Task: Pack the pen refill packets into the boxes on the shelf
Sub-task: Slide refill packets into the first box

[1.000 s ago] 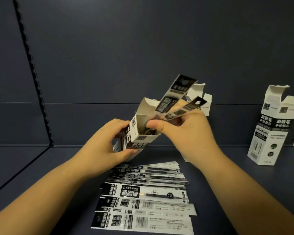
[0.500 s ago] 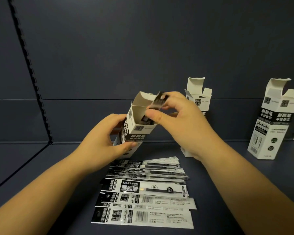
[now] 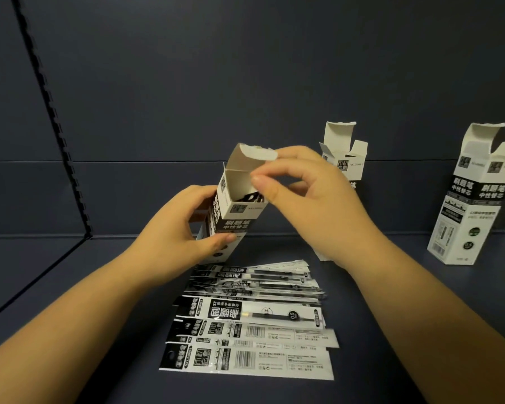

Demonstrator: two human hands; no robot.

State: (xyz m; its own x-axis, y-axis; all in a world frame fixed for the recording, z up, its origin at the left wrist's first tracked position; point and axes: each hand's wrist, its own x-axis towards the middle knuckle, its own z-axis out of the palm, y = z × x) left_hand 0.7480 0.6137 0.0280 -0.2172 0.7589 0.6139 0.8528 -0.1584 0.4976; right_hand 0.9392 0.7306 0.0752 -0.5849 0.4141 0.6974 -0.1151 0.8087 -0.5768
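Cardboard box tilts in our left hand, gripped; our right hand pinches its top flap. Loose refill packets lie crosswise below, nearer the right hand.

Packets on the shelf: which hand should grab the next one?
Right. The right hand only pinches the flap of the box, just above the packets. The left hand grips the box.

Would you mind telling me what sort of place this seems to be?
Probably a stationery stockroom or shop shelf bay: dark shelf panels with a slotted upright, open printed boxes standing on the shelf, and pen refill packets spread out for packing.
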